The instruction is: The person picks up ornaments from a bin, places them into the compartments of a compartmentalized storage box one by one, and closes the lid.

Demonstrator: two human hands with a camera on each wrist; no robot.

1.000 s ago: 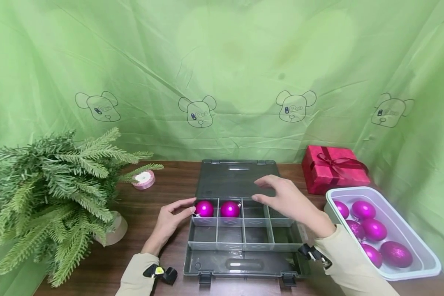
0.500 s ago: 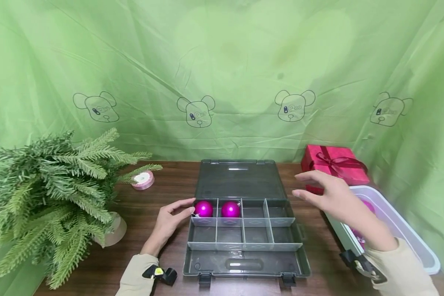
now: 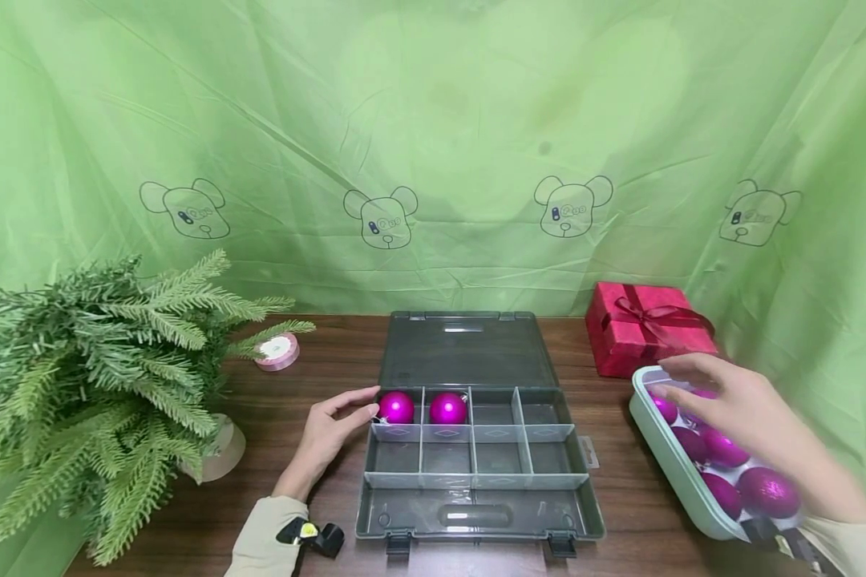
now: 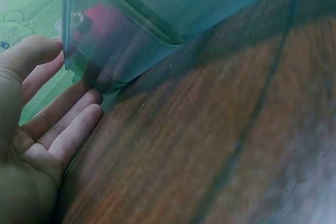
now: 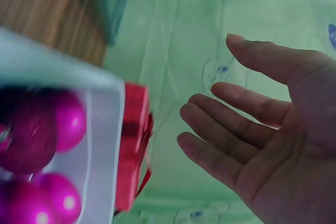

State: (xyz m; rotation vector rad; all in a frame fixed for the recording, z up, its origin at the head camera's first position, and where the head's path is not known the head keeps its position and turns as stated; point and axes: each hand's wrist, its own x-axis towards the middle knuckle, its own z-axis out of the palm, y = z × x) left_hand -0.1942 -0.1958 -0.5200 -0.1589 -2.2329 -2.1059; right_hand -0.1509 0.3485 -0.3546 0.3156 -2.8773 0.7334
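In the head view, a dark translucent compartment box [image 3: 479,505] lies with its lid [image 3: 469,353] folded back. Two shiny magenta bauble ornaments sit in its back row: the left bauble [image 3: 397,408] in the first compartment, another bauble [image 3: 448,409] in the second. My left hand [image 3: 328,429] touches the box's back left side, fingers fairly straight; the left wrist view shows its fingertips at the box's wall [image 4: 131,61]. Over the white tub [image 3: 681,481] hovers my right hand [image 3: 750,413], fingers spread with nothing in them, above several magenta baubles [image 3: 768,491].
A red gift box [image 3: 642,328] with a bow stands behind the tub. To the left are an artificial pine tree [image 3: 115,385] in a pale pot [image 3: 220,449] and a pink ribbon roll [image 3: 277,353]. A green cloth [image 3: 447,160] hangs behind the brown table [image 3: 332,344].
My right hand has moved right, from over the compartment box to over the white tub. My left hand has stayed at the box's side, and the two baubles in the box have not moved.
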